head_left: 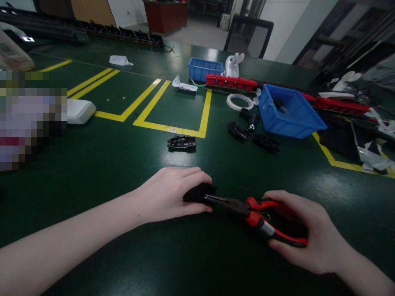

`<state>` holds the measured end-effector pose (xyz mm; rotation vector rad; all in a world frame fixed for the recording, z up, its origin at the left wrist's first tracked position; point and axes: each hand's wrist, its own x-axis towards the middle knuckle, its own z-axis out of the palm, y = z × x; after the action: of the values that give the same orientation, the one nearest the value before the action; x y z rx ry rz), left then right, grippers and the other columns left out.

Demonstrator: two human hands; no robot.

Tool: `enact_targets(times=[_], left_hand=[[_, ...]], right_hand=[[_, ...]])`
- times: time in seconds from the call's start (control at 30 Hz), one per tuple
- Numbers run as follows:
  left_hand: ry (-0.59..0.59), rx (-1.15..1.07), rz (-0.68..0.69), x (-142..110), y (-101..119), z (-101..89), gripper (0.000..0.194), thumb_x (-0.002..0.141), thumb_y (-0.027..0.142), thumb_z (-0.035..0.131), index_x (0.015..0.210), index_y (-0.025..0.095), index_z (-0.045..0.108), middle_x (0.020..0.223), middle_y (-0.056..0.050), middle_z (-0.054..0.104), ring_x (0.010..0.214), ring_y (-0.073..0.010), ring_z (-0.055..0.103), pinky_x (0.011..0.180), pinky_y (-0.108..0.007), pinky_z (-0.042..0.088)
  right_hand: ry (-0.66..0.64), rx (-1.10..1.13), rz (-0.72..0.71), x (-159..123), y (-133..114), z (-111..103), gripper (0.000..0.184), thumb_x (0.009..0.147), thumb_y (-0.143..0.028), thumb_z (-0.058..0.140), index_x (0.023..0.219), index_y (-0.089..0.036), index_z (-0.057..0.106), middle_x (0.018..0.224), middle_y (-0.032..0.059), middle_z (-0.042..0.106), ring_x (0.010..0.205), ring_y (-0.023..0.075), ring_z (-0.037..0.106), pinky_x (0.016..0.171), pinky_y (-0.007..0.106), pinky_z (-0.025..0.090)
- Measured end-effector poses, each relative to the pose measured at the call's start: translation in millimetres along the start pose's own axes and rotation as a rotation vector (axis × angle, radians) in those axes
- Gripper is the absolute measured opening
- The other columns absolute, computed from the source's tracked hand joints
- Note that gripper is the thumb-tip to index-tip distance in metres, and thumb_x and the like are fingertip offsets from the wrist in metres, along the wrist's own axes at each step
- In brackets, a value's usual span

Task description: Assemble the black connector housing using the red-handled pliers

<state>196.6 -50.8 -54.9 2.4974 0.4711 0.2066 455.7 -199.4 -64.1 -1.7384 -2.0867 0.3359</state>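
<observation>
A: Status on left hand (pixel 175 192)?
B: Closed down to a pinch, fingers over the top and thumb below, with the dark workpiece (pixel 197 192) between them. Workpiece is just above the surface (pixel 132 255) or on it, can't tell which.
A: Right hand (pixel 311 232)?
B: Part-open curl round the handles of the red-and-black pliers (pixel 253 213). Handles spread, nose aimed left.
A: Tips on the workpiece?
B: At its right end, overlapping it in view. Can't tell if they're clamped on it.
A: What's beyond left hand?
B: One black molded piece (pixel 182 142) flat on the surface, just outside the yellow tape outline (pixel 169 126).
A: Beyond right hand?
B: Further out and a bit left of it: two dark clips (pixel 251 136) and a black cylindrical fitting (pixel 250 119), near the big blue bin (pixel 290 117). Bin has something dark in it. White tape roll (pixel 240 102) lies left of the bin.
A: Far side?
B: Small blue bin (pixel 205 70), farther out than both hands, red strip (pixel 231 82) next to it. White box (pixel 80 112) is out past the left forearm.
</observation>
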Motion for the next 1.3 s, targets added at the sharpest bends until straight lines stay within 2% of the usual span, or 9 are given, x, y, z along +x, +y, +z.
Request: enact_targets(times=[0.37,0.53,0.67,0.8,0.93,1.1,1.3], left_hand=[[-0.009,0.026,0.001,0,-1,0.7,0.033,0.082,0.040,0.060,0.107,0.020,0.052,0.094,0.001,0.060,0.075,-0.0118,0.058,0.060,-0.022,0.041],[0.016,0.071,0.047,2,-2,3.4,0.036,0.082,0.044,0.059,0.107,0.018,0.051,0.095,0.000,0.060,0.076,-0.0124,0.058,0.060,-0.022,0.040],[0.037,0.102,0.080,2,-5,5.4,0.039,0.081,0.047,0.059,0.106,0.018,0.051,0.095,0.000,0.061,0.075,-0.0125,0.058,0.058,-0.022,0.039],[0.032,0.100,0.088,1,-5,4.9,0.039,0.082,0.048,0.058,0.106,0.018,0.050,0.096,0.000,0.060,0.076,-0.0130,0.059,0.059,-0.023,0.040],[0.011,0.082,0.094,0,-3,2.4,0.037,0.083,0.045,0.058,0.106,0.018,0.050,0.096,0.000,0.060,0.078,-0.0132,0.058,0.061,-0.023,0.040],[-0.002,0.073,0.082,-1,-1,0.9,0.033,0.084,0.042,0.058,0.105,0.018,0.050,0.094,0.000,0.060,0.077,-0.0139,0.057,0.062,-0.024,0.040],[-0.021,0.056,0.053,-2,0,-0.3,0.033,0.084,0.041,0.058,0.105,0.018,0.051,0.094,0.000,0.060,0.078,-0.0140,0.058,0.063,-0.024,0.040]], right_hand=[[0.020,-0.045,-0.004,0,-2,2,0.050,0.064,-0.036,0.059,0.111,-0.024,0.047,0.093,0.0042,0.066,0.072,0.0196,0.065,0.055,0.029,0.052],[0.042,-0.154,-0.013,-9,12,8,0.055,0.066,-0.046,0.059,0.116,-0.029,0.044,0.098,0.0038,0.066,0.081,0.0272,0.065,0.065,0.041,0.055],[0.072,-0.154,-0.055,-13,24,14,0.052,0.069,-0.041,0.056,0.119,-0.035,0.044,0.094,0.0063,0.067,0.076,0.0323,0.065,0.059,0.046,0.054],[0.042,-0.116,-0.088,-8,17,14,0.054,0.070,-0.046,0.054,0.120,-0.031,0.042,0.094,0.0077,0.066,0.074,0.0337,0.065,0.060,0.052,0.054],[0.026,-0.111,-0.064,-2,4,10,0.051,0.070,-0.042,0.056,0.117,-0.027,0.043,0.097,0.0075,0.065,0.079,0.0296,0.065,0.064,0.046,0.055],[0.002,-0.123,-0.128,1,0,2,0.052,0.066,-0.036,0.058,0.115,-0.023,0.043,0.093,0.0080,0.065,0.075,0.0237,0.065,0.057,0.034,0.053],[-0.008,-0.096,-0.118,0,2,0,0.056,0.062,-0.032,0.060,0.115,-0.022,0.044,0.096,0.0084,0.066,0.074,0.0219,0.065,0.061,0.033,0.053]])
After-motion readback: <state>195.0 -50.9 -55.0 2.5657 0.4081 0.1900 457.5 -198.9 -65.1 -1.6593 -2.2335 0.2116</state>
